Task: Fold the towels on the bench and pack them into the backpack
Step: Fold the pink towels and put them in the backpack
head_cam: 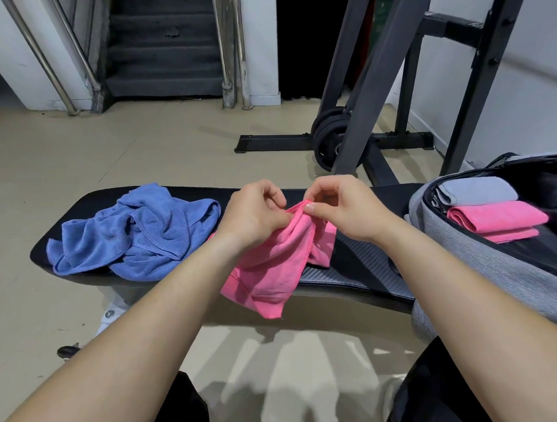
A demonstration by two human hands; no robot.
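Pink towel: a loose pink towel (273, 262) is held over the middle of the black counter (363, 258), its top hem bunched between both hands and its lowest corner hanging past the counter's near edge, above the floor (74, 157).
Open room: a bare strip of counter lies between the pink towel and the backpack (486, 264) on the right; tiled floor stretches wide beyond the far edge.
Left hand: the left hand (254, 212) has its fingers (276, 198) curled, pinching the hem from the left.
Right hand: the right hand (344, 207) pinches the same hem, thumb pressed on top and the other fingers bent over it; the two hands almost touch.
Blue towel: a crumpled blue towel (136, 231) sits in a heap on the counter's left end, just beside the pink one.
Backpack: grey woven fabric, lying open on the right end, with a folded pink towel (497, 220) and a folded grey towel (476, 192) side by side inside.
Textures: soft pile cloth with stitched hems; the counter's padding shows a fine weave pattern.
Background: a dark steel rack (376, 76) with weight plates (331, 140) stands behind, stairs (165, 49) farther back.
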